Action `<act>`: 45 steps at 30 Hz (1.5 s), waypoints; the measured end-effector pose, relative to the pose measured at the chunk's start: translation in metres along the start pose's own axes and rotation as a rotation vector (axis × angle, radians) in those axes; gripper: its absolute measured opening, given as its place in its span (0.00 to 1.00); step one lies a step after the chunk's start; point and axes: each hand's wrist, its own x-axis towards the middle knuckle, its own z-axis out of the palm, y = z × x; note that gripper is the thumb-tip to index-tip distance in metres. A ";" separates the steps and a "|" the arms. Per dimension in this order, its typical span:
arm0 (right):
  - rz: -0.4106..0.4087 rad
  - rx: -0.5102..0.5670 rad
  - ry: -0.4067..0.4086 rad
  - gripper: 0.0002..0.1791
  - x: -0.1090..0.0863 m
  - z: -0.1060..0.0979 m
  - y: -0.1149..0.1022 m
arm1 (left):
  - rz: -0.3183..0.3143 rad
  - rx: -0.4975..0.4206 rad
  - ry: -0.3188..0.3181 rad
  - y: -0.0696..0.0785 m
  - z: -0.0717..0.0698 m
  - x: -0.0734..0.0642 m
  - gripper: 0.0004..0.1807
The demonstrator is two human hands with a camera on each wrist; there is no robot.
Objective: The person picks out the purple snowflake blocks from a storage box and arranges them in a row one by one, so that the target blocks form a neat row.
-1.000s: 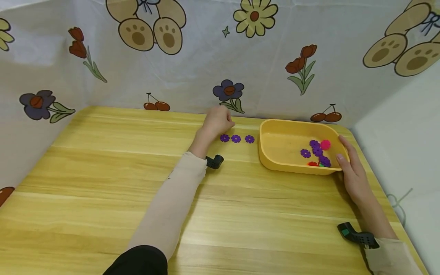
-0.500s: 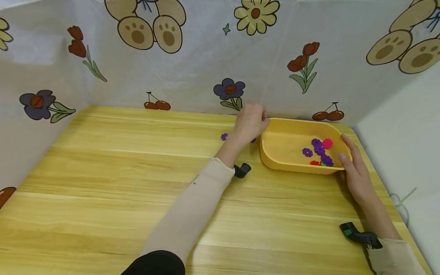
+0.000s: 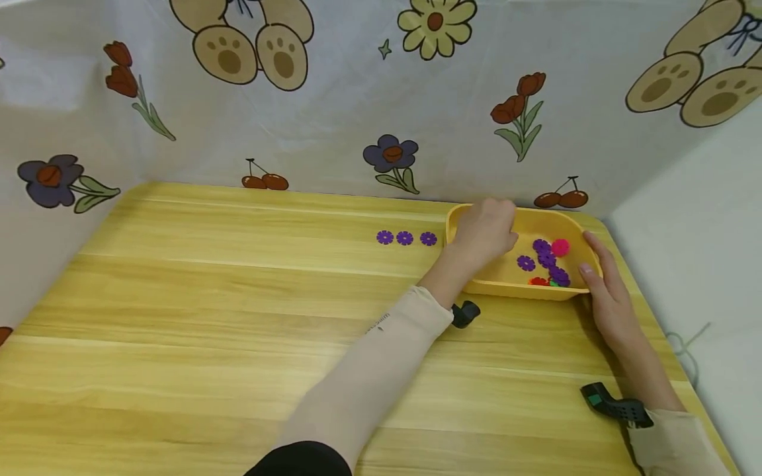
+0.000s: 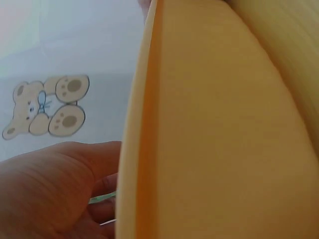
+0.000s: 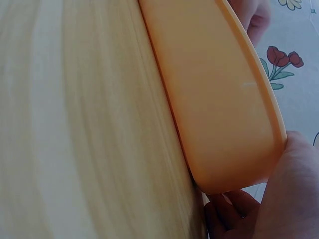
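Your left hand [image 3: 486,229] has swung over the yellow tray [image 3: 518,291], its fingers' hold unclear. Your right hand [image 3: 613,304] clamps the tray; three purple discs [image 3: 405,238] stay lined up.

Place: indoor corner, child-themed; home or classroom, cannot tell which.
Worktop [image 3: 196,311]: light wood-grain.
Sheet [image 3: 333,99]: behind worktop, cartoon bear-and-flower print.
White surface [image 3: 702,231]: right of worktop, plain.
Flower pieces [image 3: 405,238]: on worktop, purple, toy-like.

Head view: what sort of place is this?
Possibly an indoor play corner, judging by the wood-grain table, the cartoon-printed backdrop behind it and the row of purple discs on it.
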 end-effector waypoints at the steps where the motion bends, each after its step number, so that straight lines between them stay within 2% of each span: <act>1: 0.000 -0.002 0.001 0.32 0.000 0.000 0.000 | 0.004 0.015 -0.024 0.006 0.003 0.001 0.13; 6: -0.008 0.008 0.013 0.32 -0.002 0.001 0.001 | 0.028 0.048 -0.101 0.032 0.024 0.006 0.05; 9: -0.007 0.015 0.022 0.32 -0.002 0.001 0.002 | 0.039 0.065 -0.135 0.043 0.038 0.011 0.04; 12: -0.003 0.011 0.022 0.32 -0.001 0.001 0.002 | 0.031 0.083 -0.162 0.046 0.050 0.013 0.06; 16: -0.010 0.015 0.010 0.32 0.002 0.003 0.002 | 0.014 0.093 -0.167 0.044 0.058 0.015 0.07; 24: -0.022 0.036 0.010 0.32 0.005 0.006 0.000 | -0.003 0.056 -0.173 0.041 0.058 0.015 0.07; 34: -0.019 0.027 0.018 0.32 0.005 0.007 0.000 | 0.005 0.128 -0.135 0.043 0.056 0.016 0.04; 41: -0.023 0.011 0.019 0.32 0.005 0.007 0.001 | -0.007 0.112 -0.092 0.043 0.044 0.015 0.09; 45: -0.025 0.007 0.023 0.32 0.003 0.005 0.003 | 0.036 0.120 -0.060 0.047 0.034 0.010 0.11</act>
